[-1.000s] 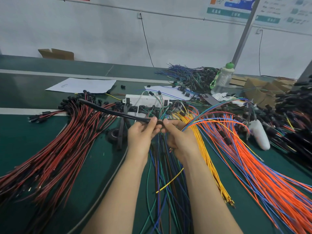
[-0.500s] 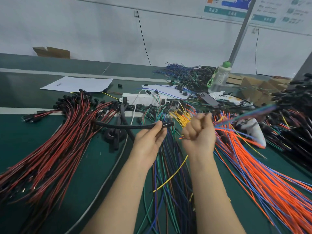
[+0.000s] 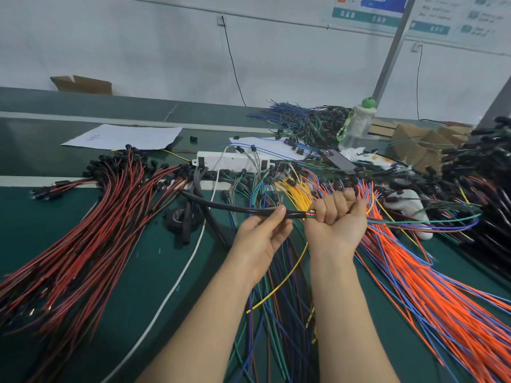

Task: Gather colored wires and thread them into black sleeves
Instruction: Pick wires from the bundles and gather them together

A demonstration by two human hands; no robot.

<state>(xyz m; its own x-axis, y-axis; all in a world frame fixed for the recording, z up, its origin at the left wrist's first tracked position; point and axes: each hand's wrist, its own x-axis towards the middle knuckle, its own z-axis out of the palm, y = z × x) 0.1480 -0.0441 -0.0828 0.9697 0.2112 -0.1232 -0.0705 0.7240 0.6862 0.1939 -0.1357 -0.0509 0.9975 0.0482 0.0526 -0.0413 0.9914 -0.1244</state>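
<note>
My left hand (image 3: 261, 233) pinches the near end of a long black sleeve (image 3: 229, 208) that runs left and away over the table. My right hand (image 3: 336, 217) is a fist gripping a small bundle of colored wires (image 3: 414, 223), green, blue, yellow and orange. The bundle's tips sit at the sleeve's mouth, just left of my fist, and its free length loops out to the right. Loose blue, green and brown wires (image 3: 276, 313) lie under both forearms.
A red-and-black wire pile (image 3: 91, 236) fills the left, orange and blue wires (image 3: 431, 294) the right, yellow wires (image 3: 297, 193) behind my hands. A tape roll (image 3: 179, 219), spare black sleeves (image 3: 190, 217), white power strip (image 3: 235, 161), phone (image 3: 336, 158), bottle (image 3: 358, 125) and cardboard boxes (image 3: 414, 142) stand beyond.
My right hand pulled away to the right with the wire bundle, then came back so the wire tips meet the sleeve's end. My left hand kept hold of the sleeve.
</note>
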